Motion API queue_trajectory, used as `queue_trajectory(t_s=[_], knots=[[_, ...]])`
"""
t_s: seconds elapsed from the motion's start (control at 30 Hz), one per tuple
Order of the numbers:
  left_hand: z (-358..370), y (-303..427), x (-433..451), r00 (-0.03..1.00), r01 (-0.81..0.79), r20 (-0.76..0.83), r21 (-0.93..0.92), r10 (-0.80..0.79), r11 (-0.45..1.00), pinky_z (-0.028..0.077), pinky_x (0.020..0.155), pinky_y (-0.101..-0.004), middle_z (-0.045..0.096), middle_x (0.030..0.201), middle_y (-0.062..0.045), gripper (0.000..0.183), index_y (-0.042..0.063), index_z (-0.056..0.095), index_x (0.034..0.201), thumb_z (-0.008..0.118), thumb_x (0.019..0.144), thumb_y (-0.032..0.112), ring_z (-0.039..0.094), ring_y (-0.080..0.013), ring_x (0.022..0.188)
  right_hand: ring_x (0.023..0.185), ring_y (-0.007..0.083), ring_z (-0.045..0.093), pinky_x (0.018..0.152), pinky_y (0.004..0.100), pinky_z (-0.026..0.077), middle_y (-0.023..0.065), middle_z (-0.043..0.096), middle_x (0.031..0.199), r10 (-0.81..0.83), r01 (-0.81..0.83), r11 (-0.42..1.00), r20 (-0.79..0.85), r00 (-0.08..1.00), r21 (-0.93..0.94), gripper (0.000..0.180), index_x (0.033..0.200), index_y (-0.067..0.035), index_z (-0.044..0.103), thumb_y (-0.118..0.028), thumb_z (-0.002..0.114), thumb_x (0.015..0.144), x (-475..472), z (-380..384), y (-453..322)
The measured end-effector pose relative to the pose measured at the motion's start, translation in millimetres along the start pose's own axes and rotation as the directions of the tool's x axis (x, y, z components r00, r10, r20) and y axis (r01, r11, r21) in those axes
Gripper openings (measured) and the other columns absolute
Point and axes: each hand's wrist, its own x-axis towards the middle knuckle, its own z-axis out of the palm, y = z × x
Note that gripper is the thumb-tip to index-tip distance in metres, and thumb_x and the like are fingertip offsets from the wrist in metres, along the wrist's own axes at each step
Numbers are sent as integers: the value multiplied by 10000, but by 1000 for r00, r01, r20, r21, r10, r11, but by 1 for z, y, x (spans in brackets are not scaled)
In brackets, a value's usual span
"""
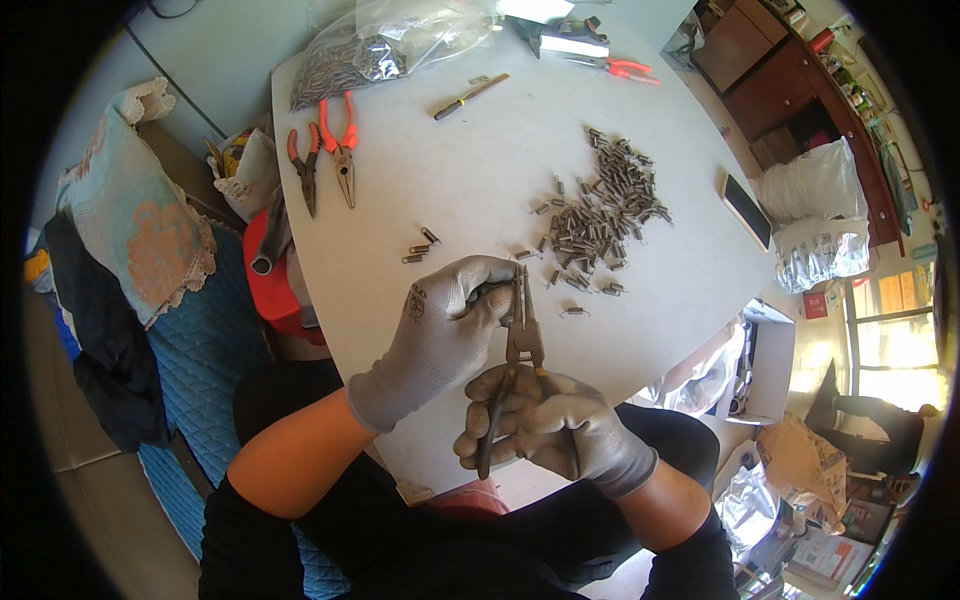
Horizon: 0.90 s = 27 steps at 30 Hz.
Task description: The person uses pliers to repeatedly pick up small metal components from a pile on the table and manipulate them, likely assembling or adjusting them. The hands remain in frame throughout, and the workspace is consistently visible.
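Note:
My right hand (559, 424), in a grey coated work glove, grips the dark handles of long-nose pliers (524, 341). Their jaws point away from me and stand slightly apart at the tips. My left hand (457, 322), gloved too, has its fingers curled and its thumb beside the jaws. Whatever may be between those fingers is hidden. Beyond the pliers to the right lies a loose heap of small metal extension springs (600, 217) with hooked ends. One spring (575, 310) lies apart, nearer to me. Several more springs (417, 249) lie left of the heap, just past my left hand.
On the white table (465, 172) lie red-and-black pliers (306, 172), red-handled long-nose pliers (343, 154) and another red-handled pair (619, 69). A flat file-like tool (471, 97) lies near a clear bag of springs (345, 71). A phone (746, 211) rests by the right edge.

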Motion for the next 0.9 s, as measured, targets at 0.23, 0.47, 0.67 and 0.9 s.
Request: queue_trajectory(t_s=[0.23,0.47,0.67,0.9], knots=[[0,4,0,960,-248,-39,335,277,909,560,729,-332,705,936,-152,153,-24,680,1092,642,945,-42,698,-247,811,1071,321,657,974,509,553,170,596,1154,-13,10,998,-54,998,-63,421,1338,47,493,-99,519,945,-1,3,2],[-5,8,-1,939,-309,26,506,343,805,552,733,-357,690,899,-180,172,-29,693,1091,653,926,-55,686,-299,782,1021,317,671,908,449,585,172,599,1149,-24,8,988,-104,994,-151,339,1297,53,505,-76,497,983,-2,-4,4],[-6,5,5,1000,10,0,233,-10,973,559,744,-331,720,916,-99,187,-34,674,1163,612,987,-11,690,-169,827,1223,362,615,1095,512,471,227,592,1306,28,-29,999,-44,999,-27,603,1480,48,375,-100,536,918,6,-9,4],[-12,-2,15,948,318,4,-89,-319,944,556,850,-295,740,1039,-76,187,-25,698,1165,608,1019,48,679,-137,958,1260,418,596,1121,565,434,312,570,1335,33,-32,998,13,999,-61,823,1519,68,313,-106,623,777,1,0,6]])
